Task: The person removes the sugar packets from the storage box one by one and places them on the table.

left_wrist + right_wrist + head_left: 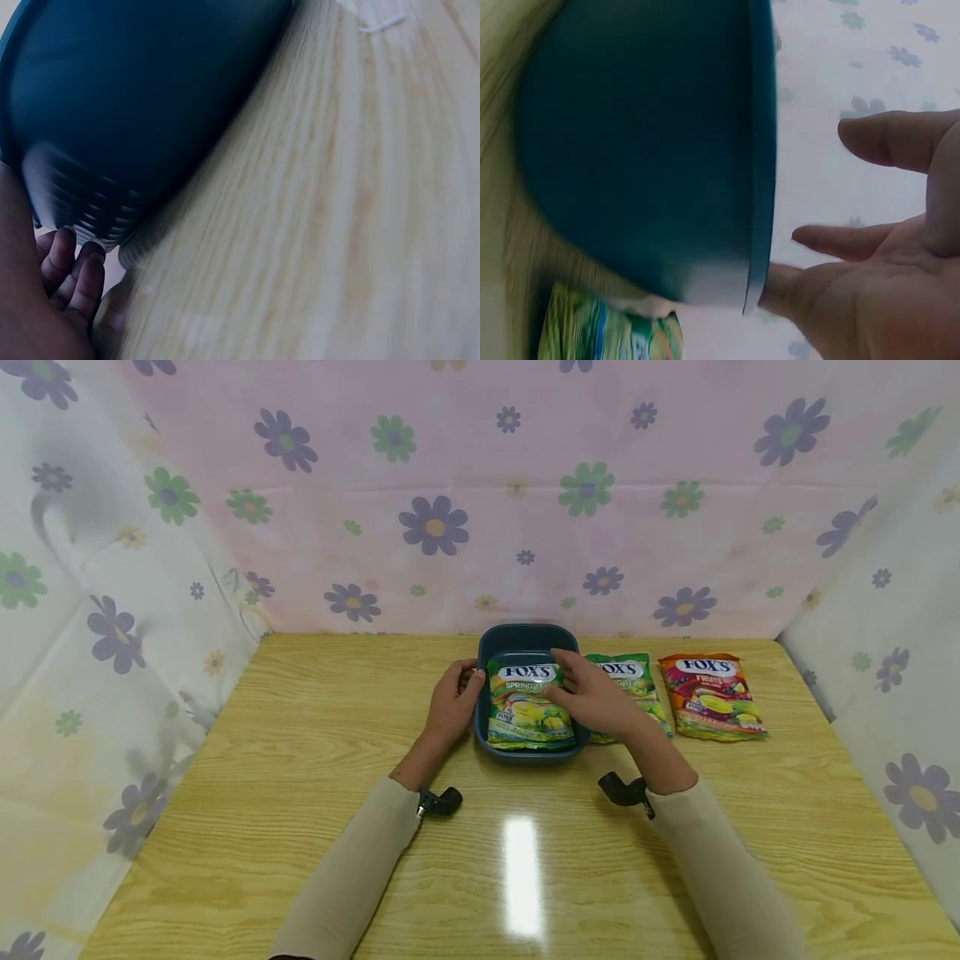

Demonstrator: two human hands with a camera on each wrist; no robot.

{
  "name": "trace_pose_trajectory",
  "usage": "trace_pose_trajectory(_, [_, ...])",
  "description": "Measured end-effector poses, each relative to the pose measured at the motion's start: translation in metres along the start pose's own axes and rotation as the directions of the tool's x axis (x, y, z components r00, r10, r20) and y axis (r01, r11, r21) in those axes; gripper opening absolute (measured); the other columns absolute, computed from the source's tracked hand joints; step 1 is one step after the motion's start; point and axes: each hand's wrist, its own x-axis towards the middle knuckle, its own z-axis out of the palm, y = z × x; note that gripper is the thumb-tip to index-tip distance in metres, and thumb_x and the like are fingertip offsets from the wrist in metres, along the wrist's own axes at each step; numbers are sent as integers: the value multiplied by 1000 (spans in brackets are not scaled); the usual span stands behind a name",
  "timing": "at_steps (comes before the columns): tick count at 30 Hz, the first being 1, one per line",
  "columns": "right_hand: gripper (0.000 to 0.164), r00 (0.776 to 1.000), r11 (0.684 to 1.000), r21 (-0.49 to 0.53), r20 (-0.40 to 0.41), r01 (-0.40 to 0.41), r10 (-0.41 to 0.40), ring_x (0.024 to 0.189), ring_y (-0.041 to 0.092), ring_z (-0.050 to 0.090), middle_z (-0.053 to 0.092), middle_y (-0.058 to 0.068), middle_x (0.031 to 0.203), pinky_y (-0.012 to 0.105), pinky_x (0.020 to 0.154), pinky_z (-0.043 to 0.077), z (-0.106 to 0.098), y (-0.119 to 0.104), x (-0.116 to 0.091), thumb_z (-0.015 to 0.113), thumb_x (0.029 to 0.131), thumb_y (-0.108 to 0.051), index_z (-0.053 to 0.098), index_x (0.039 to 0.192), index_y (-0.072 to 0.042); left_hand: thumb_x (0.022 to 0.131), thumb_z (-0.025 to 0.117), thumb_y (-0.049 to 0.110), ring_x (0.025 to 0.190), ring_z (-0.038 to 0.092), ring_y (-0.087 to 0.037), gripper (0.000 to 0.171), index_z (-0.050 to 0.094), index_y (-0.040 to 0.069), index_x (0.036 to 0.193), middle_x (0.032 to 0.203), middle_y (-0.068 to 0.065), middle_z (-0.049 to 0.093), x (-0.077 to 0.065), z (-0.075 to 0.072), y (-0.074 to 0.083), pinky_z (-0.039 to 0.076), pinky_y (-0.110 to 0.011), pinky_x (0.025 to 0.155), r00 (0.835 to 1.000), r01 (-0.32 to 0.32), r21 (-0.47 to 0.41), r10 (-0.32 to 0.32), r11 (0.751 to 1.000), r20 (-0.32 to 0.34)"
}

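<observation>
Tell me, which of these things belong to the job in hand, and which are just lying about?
Job in hand:
dark tub, left fingers at its side
green FOX'S bag inside, right fingers over it

Lying about, though perhaps meant for later:
second green FOX'S bag, beside the tub
red FOX'S bag, farther right

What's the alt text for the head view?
Left hand at the side of a blue bin holding a green FOX'S packet, right hand over the packet's right edge. Right of it on the table: a second green packet, a red packet.

"FOX'S SPRING TE…" on left packet (527,717), "FOX'S" on middle packet (640,683), "FOX'S FRUITS" on red packet (712,699)
</observation>
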Motion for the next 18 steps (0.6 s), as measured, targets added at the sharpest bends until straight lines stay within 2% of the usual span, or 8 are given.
trace_pose_trajectory(6, [79,998,993,-107,-34,-56,53,159,44,22,14,21,175,66,122,28,9,-3,11,59,110,-28,14,171,-7,110,57,29,102,61,-25,40,62,3,140,117,-14,66,0,0,1,50,-37,92,1000,-6,6,6,1000,3])
trace_pose_trajectory(10, [81,995,993,-82,-39,-90,87,160,44,16,9,22,176,67,122,26,16,-4,18,59,110,-30,11,171,-6,110,56,27,102,61,-25,39,62,2,140,118,-15,66,0,-1,2,50,-37,92,1000,-17,4,17,1000,3])
trace_pose_trajectory(18, [83,981,981,-80,-99,-176,168,159,48,18,7,26,174,67,120,30,22,-4,24,61,107,-30,13,170,-5,111,56,25,101,61,-25,39,61,2,141,117,-16,65,0,-1,1,49,-35,90,999,-32,-24,32,999,26])
